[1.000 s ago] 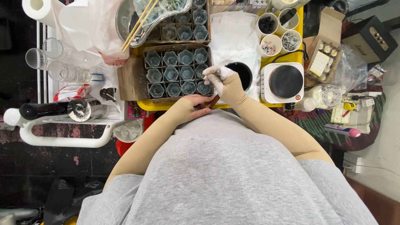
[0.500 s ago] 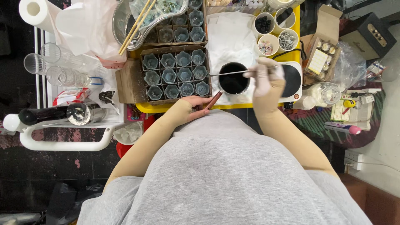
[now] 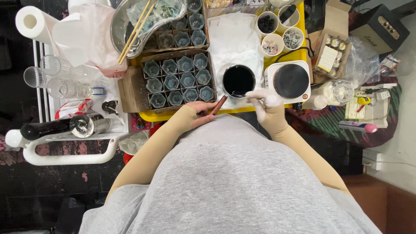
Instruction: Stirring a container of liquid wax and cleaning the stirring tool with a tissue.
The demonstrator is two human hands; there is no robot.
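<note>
From the head camera, the right hand (image 3: 266,106), in a pale glove, sits at the near edge of the yellow tray surface (image 3: 182,114), its fingers pinched around a thin metal rod (image 3: 245,96) whose long axis runs roughly level, pointing left toward the near rim of the round black pot of dark liquid (image 3: 238,80); whether the tip touches the rim cannot be told. The left hand (image 3: 200,112) rests just beside it against the tray's near edge, fingers curled around a slim reddish-brown stick (image 3: 219,105) that tilts up and to the right, its upper end near the pot. Behind the left hand stands a cardboard tray of small blue-grey flower-shaped cups (image 3: 178,80), close-packed. The white hotplate with a dark round top (image 3: 289,81) stands just right of the pot. Open room is scant: only the white paper sheet (image 3: 232,41) beyond the pot lies bare.
</note>
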